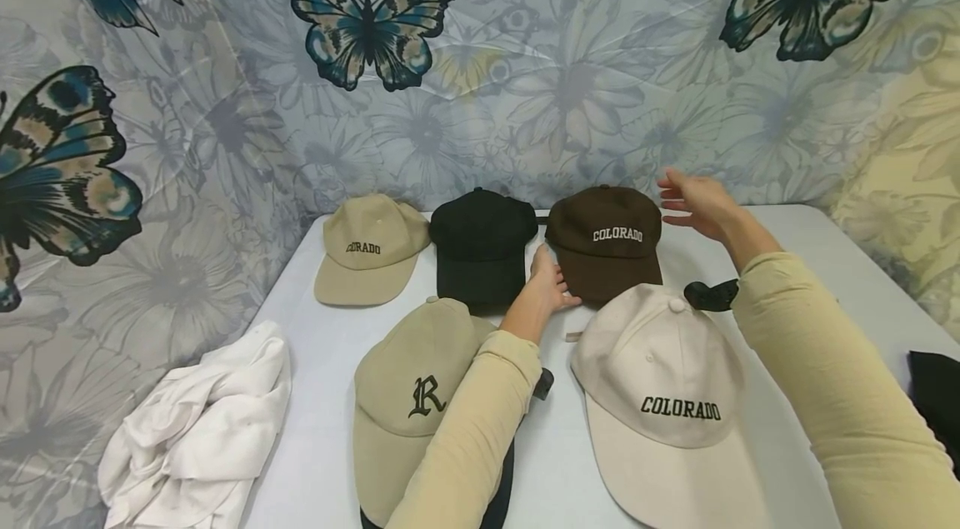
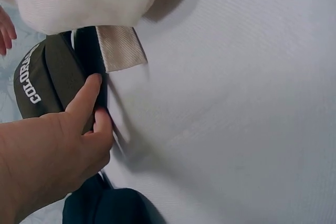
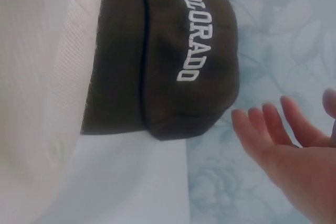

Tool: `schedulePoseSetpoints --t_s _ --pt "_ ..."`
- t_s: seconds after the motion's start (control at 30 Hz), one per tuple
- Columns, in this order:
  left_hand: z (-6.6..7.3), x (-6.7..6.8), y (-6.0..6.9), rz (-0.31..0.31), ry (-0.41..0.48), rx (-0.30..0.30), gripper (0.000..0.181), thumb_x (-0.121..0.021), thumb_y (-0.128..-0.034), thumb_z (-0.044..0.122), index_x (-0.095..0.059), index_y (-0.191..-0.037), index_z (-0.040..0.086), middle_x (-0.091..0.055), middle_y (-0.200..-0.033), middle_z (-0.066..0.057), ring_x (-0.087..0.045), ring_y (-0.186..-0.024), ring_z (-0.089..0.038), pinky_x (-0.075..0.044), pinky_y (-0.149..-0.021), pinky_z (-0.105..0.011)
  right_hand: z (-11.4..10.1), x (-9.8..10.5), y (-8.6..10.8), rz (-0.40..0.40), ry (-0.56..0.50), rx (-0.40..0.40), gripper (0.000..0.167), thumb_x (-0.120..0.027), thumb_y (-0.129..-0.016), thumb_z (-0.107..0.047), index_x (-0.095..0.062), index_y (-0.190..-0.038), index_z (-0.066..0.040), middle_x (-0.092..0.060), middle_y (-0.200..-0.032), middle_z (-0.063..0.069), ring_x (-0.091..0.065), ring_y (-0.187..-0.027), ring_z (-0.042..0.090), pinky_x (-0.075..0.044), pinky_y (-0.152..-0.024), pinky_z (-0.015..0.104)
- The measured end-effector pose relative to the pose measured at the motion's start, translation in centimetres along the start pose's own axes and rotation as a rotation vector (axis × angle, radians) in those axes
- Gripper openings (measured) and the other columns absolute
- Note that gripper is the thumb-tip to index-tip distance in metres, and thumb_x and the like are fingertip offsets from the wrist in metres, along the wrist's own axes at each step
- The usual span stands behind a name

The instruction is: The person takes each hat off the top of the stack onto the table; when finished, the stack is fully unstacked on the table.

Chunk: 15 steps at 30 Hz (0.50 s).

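Observation:
A brown cap (image 1: pixel 609 242) with white COLORADO lettering sits in the back row, facing forward. My left hand (image 1: pixel 542 287) reaches to the left side of its brim. In the left wrist view, the fingers of my left hand (image 2: pixel 68 150) lie against the brim, fairly straight. To the right of the crown, my right hand (image 1: pixel 701 202) hangs in the air, its fingers loosely extended; the right wrist view shows a gap between these fingers and the brown cap (image 3: pixel 194 66). A black cap (image 1: pixel 482 250) stands just left of my left hand.
A tan cap (image 1: pixel 375 250) ends the back row at left. In front are a khaki cap (image 1: pixel 408 379) with a letter R, partly under my left sleeve, and a cream COLORADO cap (image 1: pixel 667 379). White cloth (image 1: pixel 202 429) lies bunched at left; a dark item (image 1: pixel 933 396) is at right.

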State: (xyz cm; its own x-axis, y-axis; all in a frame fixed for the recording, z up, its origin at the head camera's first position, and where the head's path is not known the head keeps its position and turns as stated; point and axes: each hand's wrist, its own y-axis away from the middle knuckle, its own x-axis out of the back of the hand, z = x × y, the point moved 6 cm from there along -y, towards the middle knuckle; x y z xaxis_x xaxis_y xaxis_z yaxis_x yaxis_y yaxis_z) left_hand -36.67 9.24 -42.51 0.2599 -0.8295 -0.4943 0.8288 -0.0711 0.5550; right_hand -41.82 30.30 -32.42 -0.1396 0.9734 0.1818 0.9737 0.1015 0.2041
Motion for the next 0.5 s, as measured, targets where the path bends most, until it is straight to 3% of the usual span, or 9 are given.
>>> schedulePoseSetpoints --t_s 0.1,0.17,0.27,0.4,0.5 --pt "0.2 0.0 0.1 -0.01 -0.011 0.006 0.069 -0.034 -0.0986 0.042 -0.032 -0.14 -0.013 -0.034 -0.144 -0.028 -0.034 -0.132 -0.04 -0.025 -0.104 -0.062 -0.1 0.0 0.2 -0.022 -0.033 -0.004 0.076 -0.03 -0.098 -0.051 -0.016 -0.15 0.003 -0.03 -0.139 0.018 -0.042 -0.122 0.024 -0.04 -0.101 0.035" --pt "0.4 0.2 0.1 -0.004 -0.01 0.006 0.068 -0.035 -0.0985 0.041 -0.031 -0.141 -0.012 -0.033 -0.145 -0.028 -0.032 -0.133 -0.04 -0.026 -0.104 -0.061 -0.3 -0.1 0.4 -0.052 -0.058 0.001 0.075 -0.03 -0.098 -0.05 -0.016 -0.149 0.003 -0.032 -0.134 0.014 -0.046 -0.112 0.017 -0.044 -0.097 0.032" --pt "0.9 0.6 0.2 0.015 -0.01 -0.005 0.066 -0.037 -0.0984 0.04 -0.033 -0.142 -0.01 -0.032 -0.145 -0.028 -0.03 -0.134 -0.04 -0.028 -0.103 -0.061 -0.5 -0.3 0.7 -0.115 -0.109 0.005 0.075 -0.026 -0.099 -0.05 -0.009 -0.151 0.001 -0.022 -0.145 0.023 -0.041 -0.123 0.025 -0.044 -0.097 0.031" --pt "1.7 0.9 0.7 0.03 -0.027 -0.028 0.063 -0.038 -0.0977 0.04 -0.038 -0.141 -0.006 -0.035 -0.143 -0.026 -0.031 -0.133 -0.04 -0.032 -0.1 -0.061 -0.8 -0.5 1.3 -0.182 -0.171 0.008 0.077 -0.023 -0.099 -0.052 0.002 -0.152 -0.002 0.0 -0.155 0.024 -0.018 -0.137 0.034 -0.042 -0.099 0.031" --pt "2.3 0.8 1.1 0.014 -0.051 -0.041 0.061 -0.039 -0.0977 0.04 -0.04 -0.141 -0.003 -0.039 -0.14 -0.025 -0.035 -0.13 -0.041 -0.034 -0.099 -0.06 -1.0 -0.6 1.7 -0.203 -0.204 0.016 0.078 -0.025 -0.098 -0.053 0.002 -0.152 -0.002 -0.003 -0.155 0.022 -0.035 -0.13 0.028 -0.043 -0.098 0.032"
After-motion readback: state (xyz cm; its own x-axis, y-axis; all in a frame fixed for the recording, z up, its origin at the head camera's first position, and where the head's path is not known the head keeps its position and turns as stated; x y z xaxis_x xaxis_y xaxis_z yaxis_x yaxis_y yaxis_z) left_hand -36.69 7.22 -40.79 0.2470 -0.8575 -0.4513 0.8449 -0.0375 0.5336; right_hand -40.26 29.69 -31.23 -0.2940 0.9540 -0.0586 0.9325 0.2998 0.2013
